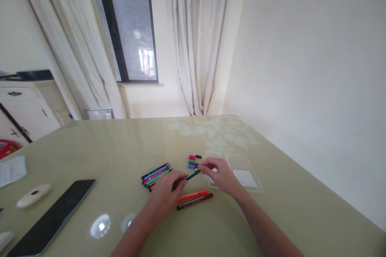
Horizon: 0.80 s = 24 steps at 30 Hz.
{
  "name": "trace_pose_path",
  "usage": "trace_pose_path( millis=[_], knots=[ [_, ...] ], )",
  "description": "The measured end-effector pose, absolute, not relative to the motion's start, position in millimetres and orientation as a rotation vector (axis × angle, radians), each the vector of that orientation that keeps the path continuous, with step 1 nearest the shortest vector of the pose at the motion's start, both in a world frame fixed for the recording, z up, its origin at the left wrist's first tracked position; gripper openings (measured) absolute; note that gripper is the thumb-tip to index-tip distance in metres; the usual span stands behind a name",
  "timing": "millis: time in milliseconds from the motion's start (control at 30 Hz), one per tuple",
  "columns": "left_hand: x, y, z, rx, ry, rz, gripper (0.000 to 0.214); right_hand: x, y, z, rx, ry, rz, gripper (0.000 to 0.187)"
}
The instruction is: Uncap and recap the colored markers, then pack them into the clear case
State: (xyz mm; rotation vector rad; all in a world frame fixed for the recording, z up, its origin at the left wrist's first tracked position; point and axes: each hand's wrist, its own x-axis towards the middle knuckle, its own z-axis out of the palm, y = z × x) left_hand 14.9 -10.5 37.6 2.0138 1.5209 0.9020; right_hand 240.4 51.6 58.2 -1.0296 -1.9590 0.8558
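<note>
My left hand (pixel 165 193) grips the barrel of a dark green marker (pixel 185 178) that points up and to the right. My right hand (pixel 218 173) pinches the marker's far end, at its cap. Several capped markers (pixel 155 175) lie in a row just left of my left hand. An orange marker (pixel 191 196) and a dark red marker (pixel 195 201) lie side by side between my forearms. A few loose coloured caps (pixel 193 161) sit just beyond my right hand.
A clear plastic case (pixel 245 177) lies open right of my right hand. A dark tablet (pixel 51 219), a white round object (pixel 33 194) and a paper (pixel 11 170) lie at the left of the green glass table (pixel 120 148). A wall runs along the right.
</note>
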Motion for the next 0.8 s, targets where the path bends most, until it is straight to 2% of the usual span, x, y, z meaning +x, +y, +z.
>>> trace_pose_path(
  millis=[100,367,567,667,800],
  knots=[
    [19.1,-14.8,35.7,2.097,1.553,0.786,0.023,242.2,57.0,50.0,-1.112,-1.980,0.731,0.024],
    [20.1,-20.9,29.0,2.176,1.469,0.689,0.017,234.6,56.7,27.3,-1.330,-2.239,0.327,0.012],
    [-12.7,-1.4,33.0,2.058,1.717,0.813,0.026,231.3,54.2,24.2,-1.339,-2.256,0.275,0.007],
    [-33.7,5.1,31.3,1.999,1.902,0.849,0.023,230.6,55.1,22.8,-1.355,-2.251,0.277,0.007],
    [-37.9,2.9,33.2,2.020,1.848,0.732,0.015,229.8,55.9,23.0,-1.359,-2.242,0.287,0.007]
  ],
)
